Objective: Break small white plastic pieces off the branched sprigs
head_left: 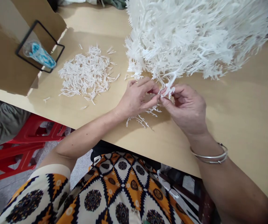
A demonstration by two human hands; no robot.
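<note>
Left hand (136, 99): grip pinched on plastic sprig (169, 90), centre of view, just above counter (241, 102). Right hand (187, 107): grip pinched on the same sprig. Heap of white sprigs (194, 34): 1 o'clock, near edge by the fingertips. Pile of loose pieces (87, 73): 10 o'clock. Cardboard box (5, 62): 9 o'clock.

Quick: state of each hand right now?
Left hand: closed, pinching the white plastic piece.
Right hand: closed, pinching the same piece.

Left hand (136, 100) and right hand (187, 107) pinch a white plastic sprue (169, 90).
</note>
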